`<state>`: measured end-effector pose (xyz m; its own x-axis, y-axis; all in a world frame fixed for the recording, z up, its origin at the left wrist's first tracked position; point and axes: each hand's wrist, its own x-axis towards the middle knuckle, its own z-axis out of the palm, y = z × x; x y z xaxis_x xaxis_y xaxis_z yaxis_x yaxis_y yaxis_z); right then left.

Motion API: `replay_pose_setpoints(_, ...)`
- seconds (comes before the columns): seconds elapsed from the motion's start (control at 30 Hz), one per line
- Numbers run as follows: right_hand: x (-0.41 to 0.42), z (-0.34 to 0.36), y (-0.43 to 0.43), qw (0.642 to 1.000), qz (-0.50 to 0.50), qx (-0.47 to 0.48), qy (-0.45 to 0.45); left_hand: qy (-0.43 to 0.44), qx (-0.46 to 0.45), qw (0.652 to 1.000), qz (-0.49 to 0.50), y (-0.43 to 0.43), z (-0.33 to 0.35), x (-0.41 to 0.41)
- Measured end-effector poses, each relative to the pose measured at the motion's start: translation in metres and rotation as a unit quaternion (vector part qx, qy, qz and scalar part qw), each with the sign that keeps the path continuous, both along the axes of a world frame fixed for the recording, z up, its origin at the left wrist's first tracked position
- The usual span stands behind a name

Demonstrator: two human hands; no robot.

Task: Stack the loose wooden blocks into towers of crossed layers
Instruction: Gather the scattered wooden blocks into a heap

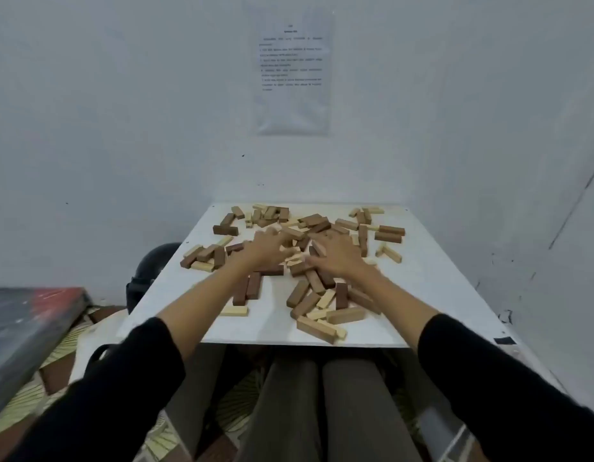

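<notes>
light and dark brown rectangular wooden blocks point(345, 315): scattered loose over white bench point(439, 295) | left hand point(265, 250): fingers spread, palm down on blocks | right hand point(335, 256): likewise, close beside

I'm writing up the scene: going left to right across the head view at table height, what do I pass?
From the left: dark flat panel → black round object → small heap of blocks → left hand → right hand → pale block lying apart on the right.
</notes>
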<state>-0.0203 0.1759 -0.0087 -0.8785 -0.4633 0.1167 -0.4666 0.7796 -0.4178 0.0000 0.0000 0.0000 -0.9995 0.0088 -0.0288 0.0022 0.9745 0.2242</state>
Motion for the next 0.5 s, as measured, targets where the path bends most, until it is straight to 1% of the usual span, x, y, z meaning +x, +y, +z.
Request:
replay_pose_setpoints(0.13,0.012,-0.038,-0.01,0.996,-0.009,0.071,-0.045,-0.029,-0.028,0.998,0.053,-0.014,-0.043,0.021)
replay_pose_setpoints(0.2,0.013,-0.048,-0.013,0.996,-0.02,0.073,-0.057,-0.057,-0.009,0.995,0.077,-0.018,-0.05,0.025)
replay_pose_setpoints(0.23,0.012,-0.05,-0.014,0.995,-0.025,0.084,-0.052,-0.069,-0.015,0.994,0.086,-0.019,-0.053,0.027)
replay_pose_setpoints(0.3,0.013,-0.058,-0.016,0.993,-0.036,0.108,-0.037,-0.074,-0.065,0.991,0.09,-0.017,-0.062,0.036)
replay_pose_setpoints(0.37,0.013,-0.065,-0.019,0.994,-0.042,0.1,-0.029,-0.047,-0.099,0.991,0.079,-0.017,-0.073,0.043)
replay_pose_setpoints(0.43,0.008,-0.069,-0.023,0.995,-0.05,0.084,-0.017,-0.007,-0.096,0.992,0.077,-0.02,-0.079,0.043)
replay_pose_setpoints(0.5,0.001,-0.071,-0.028,0.995,-0.058,0.079,-0.006,0.013,-0.091,0.993,0.075,-0.023,-0.082,0.035)
